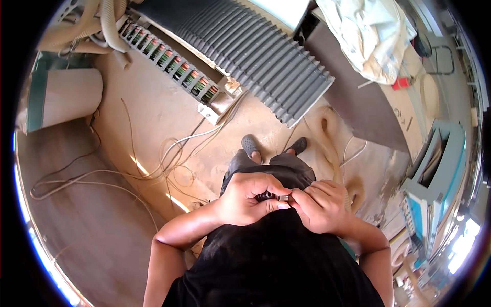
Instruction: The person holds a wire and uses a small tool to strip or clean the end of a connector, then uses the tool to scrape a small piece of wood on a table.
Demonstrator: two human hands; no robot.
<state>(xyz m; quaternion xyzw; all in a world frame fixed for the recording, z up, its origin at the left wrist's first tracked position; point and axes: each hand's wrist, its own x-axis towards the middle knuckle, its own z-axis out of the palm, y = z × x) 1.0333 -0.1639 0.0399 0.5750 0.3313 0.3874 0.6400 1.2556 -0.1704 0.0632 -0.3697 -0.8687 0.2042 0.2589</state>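
In front of my black shirt [276, 261], both hands meet around a small dark piece with a shiny metal end [283, 198]. My left hand [245, 199] is closed on it, thumb below and index finger above, and the dark part shows between them. The fingers of my right hand [323, 205] are curled, with the thumb and index finger pinching at the metal end. Most of the piece is covered by my fingers, and its exact kind cannot be made out.
Ahead lies a black ribbed bellows cover [255, 56] beside a slotted duct with coloured wires [171, 64]. Loose cables [174, 153] coil over the floor at left. A beige hose [327, 135] runs at right, near a blue-grey machine part [440, 163] and a dark board [353, 92].
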